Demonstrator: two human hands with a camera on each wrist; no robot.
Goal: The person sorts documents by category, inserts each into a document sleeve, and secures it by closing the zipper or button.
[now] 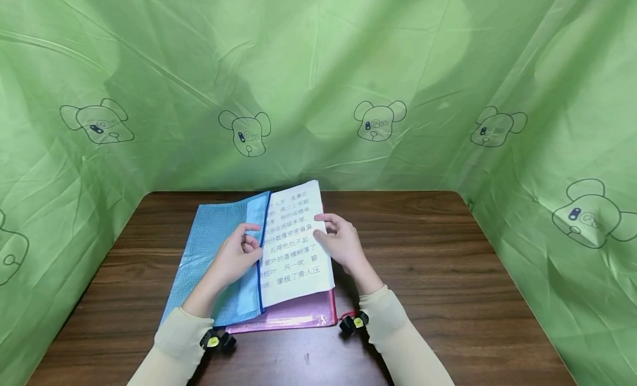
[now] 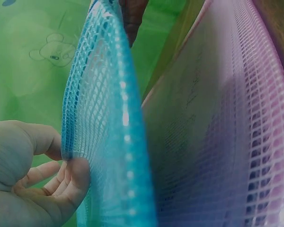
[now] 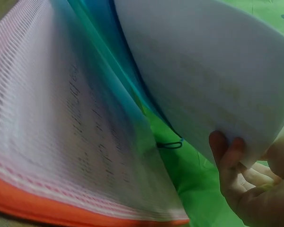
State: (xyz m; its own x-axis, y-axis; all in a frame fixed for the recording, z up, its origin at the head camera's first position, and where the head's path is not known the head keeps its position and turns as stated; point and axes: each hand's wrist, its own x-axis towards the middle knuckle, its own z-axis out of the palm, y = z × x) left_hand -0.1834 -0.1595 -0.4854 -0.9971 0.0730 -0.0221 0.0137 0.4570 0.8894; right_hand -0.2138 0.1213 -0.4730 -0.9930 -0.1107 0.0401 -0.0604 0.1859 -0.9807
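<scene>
A blue mesh document pouch (image 1: pixel 199 248) lies tilted at the left, its dark blue edge towards the right. My left hand (image 1: pixel 239 256) pinches that pouch near its open edge; in the left wrist view, thumb and fingers close on the blue mesh (image 2: pixel 104 127). Printed paper (image 1: pixel 293 253) juts from the opening, its left part hidden inside the pouch. At the paper's right edge my right hand (image 1: pixel 343 243) pinches it between thumb and fingers, seen also in the right wrist view as the sheet (image 3: pixel 203 80) bends. How many sheets there are, I cannot tell.
Under the blue pouch and paper lies a pink mesh pouch (image 1: pixel 298 315) with a red edge; writing shows through its mesh (image 3: pixel 80 118) in the right wrist view. Everything rests on a dark wooden table (image 1: pixel 428 264). Green curtains (image 1: pixel 308 60) with bear drawings enclose its back and sides.
</scene>
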